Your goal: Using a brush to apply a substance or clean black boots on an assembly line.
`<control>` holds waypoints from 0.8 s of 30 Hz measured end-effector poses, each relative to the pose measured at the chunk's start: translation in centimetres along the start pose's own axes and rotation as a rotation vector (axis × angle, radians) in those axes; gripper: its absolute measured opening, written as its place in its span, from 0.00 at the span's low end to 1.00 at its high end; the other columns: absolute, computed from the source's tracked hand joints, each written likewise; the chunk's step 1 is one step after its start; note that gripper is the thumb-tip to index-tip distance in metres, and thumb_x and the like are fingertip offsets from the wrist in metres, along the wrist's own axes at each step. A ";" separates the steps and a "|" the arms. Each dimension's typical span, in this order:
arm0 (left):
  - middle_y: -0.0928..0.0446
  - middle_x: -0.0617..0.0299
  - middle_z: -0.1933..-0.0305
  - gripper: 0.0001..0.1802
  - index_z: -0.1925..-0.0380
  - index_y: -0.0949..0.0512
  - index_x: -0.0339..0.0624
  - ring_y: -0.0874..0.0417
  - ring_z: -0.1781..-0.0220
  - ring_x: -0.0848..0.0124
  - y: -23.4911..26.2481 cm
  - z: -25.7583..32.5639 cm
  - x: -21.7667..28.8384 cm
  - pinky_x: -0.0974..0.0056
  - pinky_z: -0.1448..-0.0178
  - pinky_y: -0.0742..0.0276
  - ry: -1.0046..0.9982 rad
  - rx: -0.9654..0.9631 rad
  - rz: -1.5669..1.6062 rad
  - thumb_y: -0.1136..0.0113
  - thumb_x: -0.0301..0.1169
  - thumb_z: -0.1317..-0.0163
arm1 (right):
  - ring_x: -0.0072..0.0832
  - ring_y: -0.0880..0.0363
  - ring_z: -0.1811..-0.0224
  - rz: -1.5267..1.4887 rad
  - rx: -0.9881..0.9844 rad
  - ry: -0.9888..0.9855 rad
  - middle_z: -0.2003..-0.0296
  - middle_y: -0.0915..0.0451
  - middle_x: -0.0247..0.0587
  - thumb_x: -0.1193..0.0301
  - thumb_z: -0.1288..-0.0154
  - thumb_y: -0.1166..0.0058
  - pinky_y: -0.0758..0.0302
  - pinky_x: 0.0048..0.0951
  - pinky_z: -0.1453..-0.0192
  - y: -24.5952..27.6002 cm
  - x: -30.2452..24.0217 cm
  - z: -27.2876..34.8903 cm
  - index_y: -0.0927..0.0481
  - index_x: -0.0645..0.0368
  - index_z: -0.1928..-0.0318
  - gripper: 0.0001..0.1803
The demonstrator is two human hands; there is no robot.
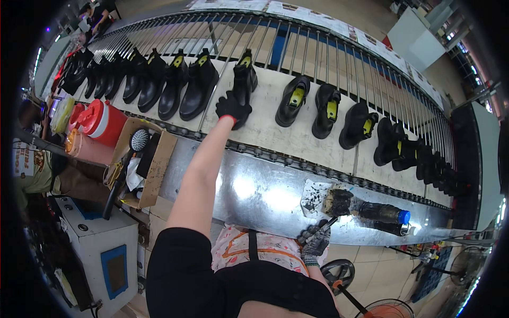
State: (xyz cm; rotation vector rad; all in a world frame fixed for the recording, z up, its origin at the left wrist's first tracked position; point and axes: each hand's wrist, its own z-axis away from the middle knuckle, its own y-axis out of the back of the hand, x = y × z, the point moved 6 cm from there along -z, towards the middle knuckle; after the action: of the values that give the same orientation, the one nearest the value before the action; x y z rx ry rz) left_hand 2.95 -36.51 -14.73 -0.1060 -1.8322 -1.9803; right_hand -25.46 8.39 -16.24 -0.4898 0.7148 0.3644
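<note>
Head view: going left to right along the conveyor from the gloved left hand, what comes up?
Left hand on a tall black boot → low black shoe with yellow insole → second low shoe → third low shoe → a crowded row of black boots running to the right end.

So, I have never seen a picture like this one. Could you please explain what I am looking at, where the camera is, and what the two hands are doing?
The camera sits on a person's head and looks down, so the picture is round and straight edges bend. The two arms rising from the lower edge belong to that person.

In front runs a long conveyor carrying a row of black boots and shoes with yellow inserts. The left hand, in a black glove, reaches out and grips one black boot on the belt.

The right hand, in a grey glove, holds a dirty brush over the metal shelf. Next to the brush lies a dark bottle with a blue cap.

At the left stand a cardboard box of tools and a red jug.
</note>
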 end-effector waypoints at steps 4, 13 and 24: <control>0.27 0.45 0.48 0.53 0.42 0.35 0.36 0.23 0.49 0.58 0.6 2.4 -4.5 0.61 0.46 0.27 0.034 -0.291 0.693 0.31 0.55 0.69 | 0.23 0.38 0.89 0.046 0.039 0.041 0.83 0.34 0.28 0.62 0.31 0.58 0.39 0.26 0.88 0.2 0.2 -0.6 0.30 0.42 0.59 0.05; 0.26 0.45 0.59 0.48 0.43 0.35 0.42 0.24 0.56 0.49 6.0 23.9 -6.7 0.51 0.52 0.27 -0.277 -0.111 0.219 0.29 0.45 0.69 | 0.23 0.36 0.86 -0.081 -0.108 -0.039 0.82 0.34 0.28 0.60 0.33 0.55 0.39 0.27 0.85 0.7 0.2 -1.5 0.27 0.38 0.59 0.05; 0.25 0.46 0.59 0.21 0.55 0.27 0.39 0.20 0.64 0.51 -0.6 25.9 -7.7 0.51 0.60 0.25 -0.429 -0.318 0.414 0.46 0.43 0.41 | 0.20 0.31 0.85 -0.107 -0.157 0.207 0.65 0.23 0.39 0.70 0.33 0.55 0.34 0.22 0.87 0.0 -4.0 3.2 0.47 0.47 0.32 0.30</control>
State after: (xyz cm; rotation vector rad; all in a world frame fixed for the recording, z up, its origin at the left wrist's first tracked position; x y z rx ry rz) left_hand 3.56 -9.47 -14.77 -0.9892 -1.5361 -2.0220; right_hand -26.57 9.46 -11.36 -0.7190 0.8605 0.2719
